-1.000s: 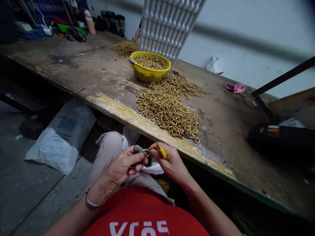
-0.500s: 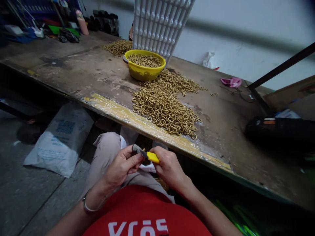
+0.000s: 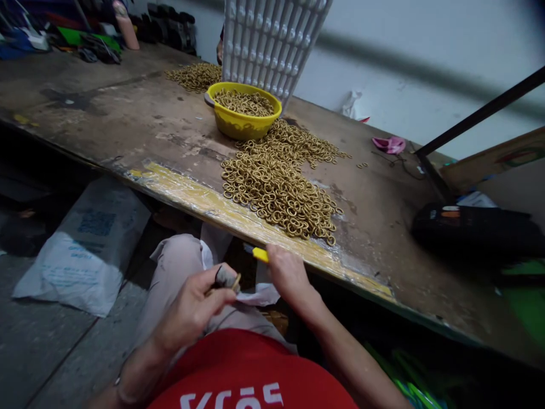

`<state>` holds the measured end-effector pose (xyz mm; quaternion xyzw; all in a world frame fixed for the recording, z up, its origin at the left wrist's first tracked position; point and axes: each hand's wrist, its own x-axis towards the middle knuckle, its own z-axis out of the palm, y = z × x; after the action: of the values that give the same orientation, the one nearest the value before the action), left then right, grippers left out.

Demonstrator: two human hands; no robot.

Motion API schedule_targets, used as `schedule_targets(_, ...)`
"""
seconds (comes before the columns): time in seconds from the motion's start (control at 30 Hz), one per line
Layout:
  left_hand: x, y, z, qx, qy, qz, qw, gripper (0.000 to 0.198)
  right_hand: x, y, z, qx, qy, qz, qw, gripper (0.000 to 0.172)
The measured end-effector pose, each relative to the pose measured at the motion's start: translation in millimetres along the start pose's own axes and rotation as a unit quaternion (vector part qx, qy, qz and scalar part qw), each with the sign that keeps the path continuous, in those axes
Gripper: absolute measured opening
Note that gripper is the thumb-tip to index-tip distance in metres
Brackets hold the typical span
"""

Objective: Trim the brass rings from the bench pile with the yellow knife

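My left hand [image 3: 196, 304], above my lap, pinches a small brass-coloured ring [image 3: 236, 282] between thumb and forefinger. Grey tape or cloth [image 3: 225, 276] wraps that forefinger. My right hand [image 3: 290, 276], by the table edge, is closed round the yellow handle of a utility knife [image 3: 260, 254]; its blade is blurred and points left. The two hands are apart. A large heap of brass-coloured rings [image 3: 276, 196] lies on the table in front of them, and more rings fill a yellow basin [image 3: 244, 124] behind the heap.
A grey ribbed plastic panel [image 3: 272, 45] stands upright behind the basin. The wooden table [image 3: 170, 128] has a taped front edge. A white sack [image 3: 85, 250] rests on the floor at left. To the right are a black bag [image 3: 472, 230] and a pink cloth [image 3: 389, 145].
My hands have moved apart. The right, with the knife, has risen away from the ring; the left has drawn slightly left and down, still pinching the ring. The view has shifted a little.
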<state>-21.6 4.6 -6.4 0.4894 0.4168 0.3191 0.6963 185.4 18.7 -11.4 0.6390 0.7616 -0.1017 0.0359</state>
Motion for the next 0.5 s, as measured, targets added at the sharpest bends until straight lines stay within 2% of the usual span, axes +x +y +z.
schedule_targets(0.07, -10, 6, -3.3, 0.010, -0.016, 0.011, 1.000, 0.017, 9, 10, 1, -0.025, -0.001, 0.059, 0.998, 0.020)
schedule_targets(0.13, -13, 9, -5.1, -0.030, -0.039, 0.008, 0.999, 0.023, 17, 21, 0, -0.018, 0.042, 0.078, 0.996, 0.023)
schedule_targets(0.2, -7, 7, -5.4, -0.108, -0.031, -0.014, 0.994, 0.030, 26, 31, -3, -0.009, 0.102, 0.077, 0.992, 0.027)
schedule_targets(0.27, 6, 3, -4.8, -0.180, 0.004, -0.039, 0.983, 0.033, 37, 38, -7, -0.026, 0.133, 0.089, 0.987, 0.029)
schedule_targets(0.37, 25, -3, -4.7, -0.230, 0.024, -0.057, 0.971, 0.030, 54, 47, -12, -0.082, 0.124, 0.102, 0.984, 0.025)
schedule_targets(0.5, 32, -8, -6.9, -0.290, -0.026, -0.081, 0.953, 0.023, 69, 58, -14, -0.116, 0.091, 0.081, 0.986, 0.021)
